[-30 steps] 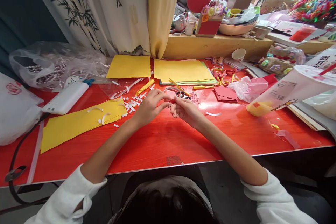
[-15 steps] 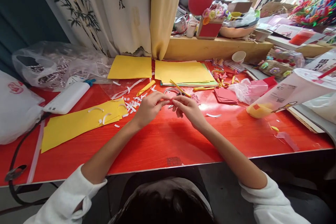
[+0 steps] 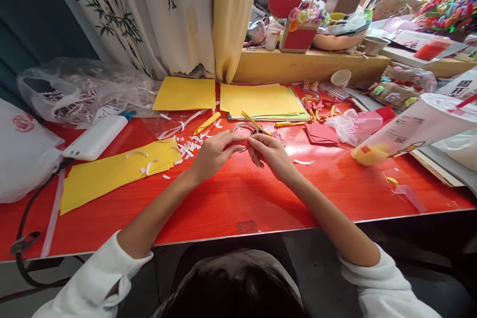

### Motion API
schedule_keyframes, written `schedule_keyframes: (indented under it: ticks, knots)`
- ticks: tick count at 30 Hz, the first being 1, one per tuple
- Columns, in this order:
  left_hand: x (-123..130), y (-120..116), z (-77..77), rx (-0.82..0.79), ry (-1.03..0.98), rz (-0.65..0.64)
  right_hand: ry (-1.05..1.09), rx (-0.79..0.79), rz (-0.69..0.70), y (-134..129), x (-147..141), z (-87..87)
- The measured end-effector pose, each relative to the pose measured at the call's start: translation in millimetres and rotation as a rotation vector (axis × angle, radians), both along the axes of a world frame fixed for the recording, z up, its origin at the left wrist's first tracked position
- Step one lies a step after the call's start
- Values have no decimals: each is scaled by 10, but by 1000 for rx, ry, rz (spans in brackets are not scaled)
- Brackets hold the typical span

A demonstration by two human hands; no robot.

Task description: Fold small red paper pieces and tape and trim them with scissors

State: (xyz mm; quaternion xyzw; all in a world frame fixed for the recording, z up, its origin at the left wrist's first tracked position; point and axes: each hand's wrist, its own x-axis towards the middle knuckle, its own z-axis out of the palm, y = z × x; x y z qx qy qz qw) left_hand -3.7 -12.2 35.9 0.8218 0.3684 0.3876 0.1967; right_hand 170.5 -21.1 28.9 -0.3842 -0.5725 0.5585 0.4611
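My left hand (image 3: 213, 151) and my right hand (image 3: 271, 153) meet over the middle of the red table (image 3: 238, 198). Their fingertips pinch a small red piece (image 3: 239, 143) between them, and most of it is hidden by the fingers. Just behind the hands lies a clear tape ring (image 3: 244, 128) with a yellow strip (image 3: 255, 123) across it. White paper scraps (image 3: 188, 149) are strewn to the left of my left hand, next to a long yellow sheet (image 3: 112, 174).
Two yellow paper stacks (image 3: 261, 99) lie at the back by the curtain (image 3: 231, 15). Red paper squares (image 3: 320, 133) and a plastic drink cup (image 3: 413, 126) are on the right. A white box (image 3: 95, 137) and plastic bags (image 3: 74, 89) sit left. The window ledge (image 3: 309, 62) is cluttered.
My right hand has shifted slightly nearer and its fingers have closed in on the left hand's fingertips. The dark object seen by the right hand a second ago is no longer visible.
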Motion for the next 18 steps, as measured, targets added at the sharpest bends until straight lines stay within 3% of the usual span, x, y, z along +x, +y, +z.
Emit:
schedule_keyframes:
  ticks: [5,15,18]
  knots:
    - [6,-4,-31,137,42,7,-5,-16,22,-5,22,31]
    - [1,-18,-57,239,-2,3,17,-26,44,-22,12,17]
    - [1,-13,-61,189,-8,9,32,-33,40,-24,-6,7]
